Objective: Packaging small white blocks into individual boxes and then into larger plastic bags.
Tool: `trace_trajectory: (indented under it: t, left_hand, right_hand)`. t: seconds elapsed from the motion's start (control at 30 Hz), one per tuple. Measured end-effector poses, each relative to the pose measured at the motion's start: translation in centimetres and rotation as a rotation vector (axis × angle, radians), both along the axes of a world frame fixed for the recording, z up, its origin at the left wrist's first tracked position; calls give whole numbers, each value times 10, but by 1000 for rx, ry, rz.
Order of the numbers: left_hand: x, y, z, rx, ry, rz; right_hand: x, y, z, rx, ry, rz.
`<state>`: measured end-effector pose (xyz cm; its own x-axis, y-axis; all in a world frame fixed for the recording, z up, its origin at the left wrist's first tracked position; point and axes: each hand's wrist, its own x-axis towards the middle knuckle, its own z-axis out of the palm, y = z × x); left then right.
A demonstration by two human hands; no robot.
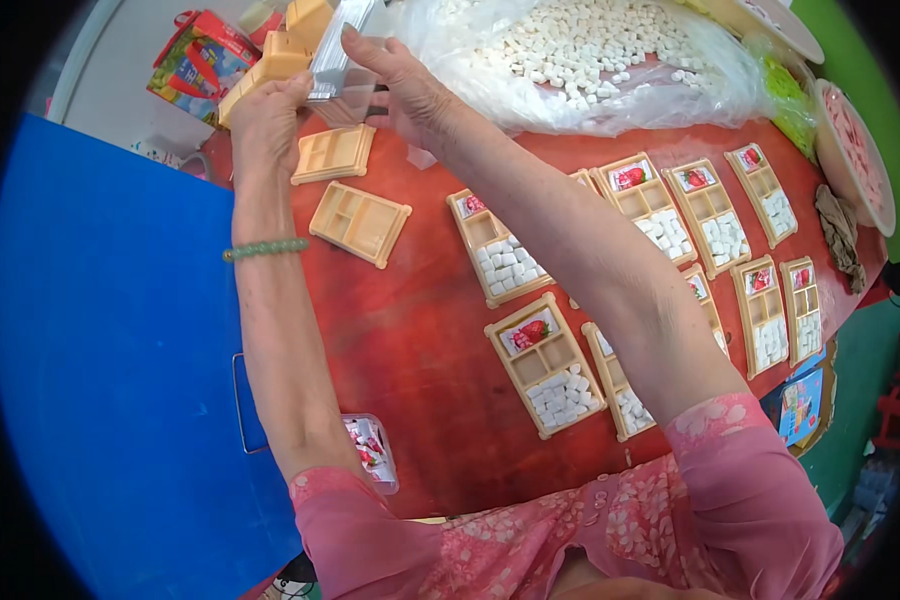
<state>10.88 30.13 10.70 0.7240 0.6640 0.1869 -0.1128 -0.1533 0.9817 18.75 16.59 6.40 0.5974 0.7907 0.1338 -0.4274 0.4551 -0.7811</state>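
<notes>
At the far left of the red table, a stack of clear plastic covers (342, 62) with silvery edges stands between my hands. My left hand (267, 125) is closed at its lower left corner, the fingertips partly hidden. From the right, my right hand (410, 92) grips the stack, thumb on its side and fingers behind the clear plastic. Stacked cream-yellow compartment trays (282, 58) rise just beyond my left hand. Nearer me lie two trays with bare compartments, an upper tray (334, 153) and a lower tray (361, 222).
Several trays (545, 365) with white marshmallow-like pieces and strawberry-printed packets lie to the right, partly under my right arm. A plastic sheet (710, 105) with loose white pieces spreads at the back. A bowl (875, 205) holds pink pieces. A small tub (387, 470) holds packets; a blue panel (120, 350) stands left.
</notes>
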Motion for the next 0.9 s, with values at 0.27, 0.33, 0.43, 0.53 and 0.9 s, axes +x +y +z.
trace_trajectory:
  t: [0.27, 0.33, 0.43, 0.53, 0.9]
  left_hand:
    - [-25, -68, -4, 567, 271, 83]
    - [-29, -67, -6, 607, 262, 92]
    - [-37, -68, -8, 699, 309, 67]
    - [-36, -79, -19, 922, 252, 214]
    - [-45, -83, -36, 705, -46, 204]
  right_hand:
    - [-4, 1, -6, 101, -44, -118]
    - [-12, 5, -7, 97, -78, -185]
    - [-27, 2, -10, 14, -153, -253]
    - [-29, 1, -12, 7, -233, -232]
    - [-47, 0, -10, 62, -270, -241]
